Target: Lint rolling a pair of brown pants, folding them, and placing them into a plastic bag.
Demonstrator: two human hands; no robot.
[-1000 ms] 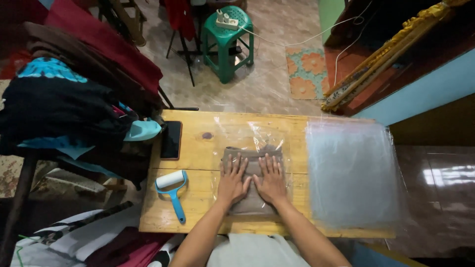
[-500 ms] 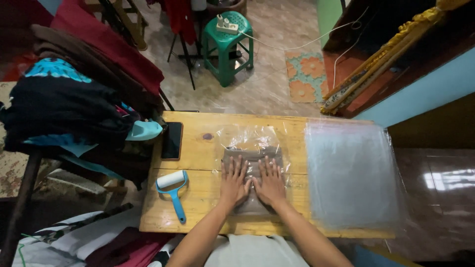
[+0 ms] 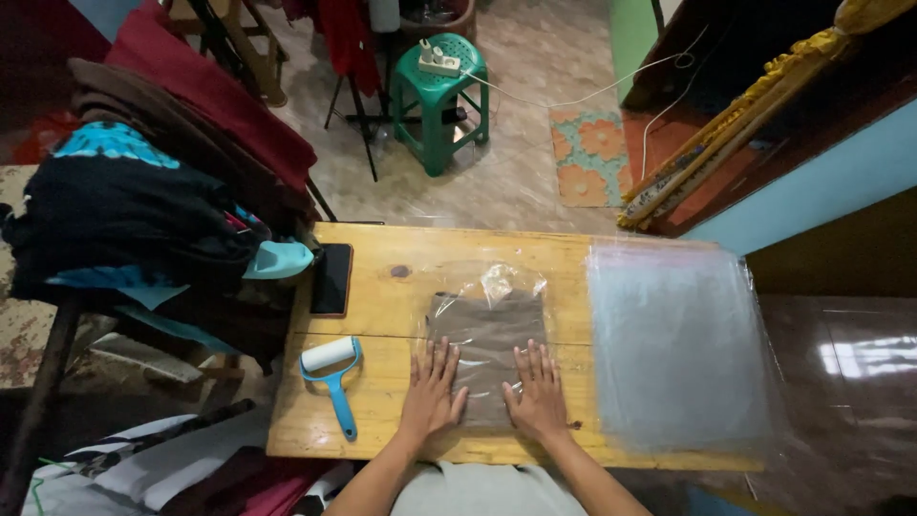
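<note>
Pressing flat on the near end of the bagged brown cloth (image 3: 487,349): left hand (image 3: 432,392) and right hand (image 3: 537,394), both palms down, fingers spread and extended, grasping nothing. The hands sit side by side, a narrow strip of the packet showing between them; fingertips point away from the person.

Packet position: middle of the wooden table (image 3: 401,277), reaching from under the palms toward the far edge. Long axis runs near-to-far (roughly square-on to the table edges). The far end of the clear bag is crumpled and glossy, extending a little past the folded cloth.

Surroundings on the table:
- Right: stack of clear plastic bags (image 3: 678,349), just beside the packet, its right edge overhanging the table's end.
- Left: blue-handled lint roller (image 3: 332,377), apart from the left hand, handle pointing toward the near edge.
- Far left: black phone (image 3: 331,279) lying near the left edge.

Bare wood shows beyond the packet's far end and between the packet and roller. The near edge lies close behind the wrists. A pile of clothes (image 3: 143,220) crowds the table's left side.
</note>
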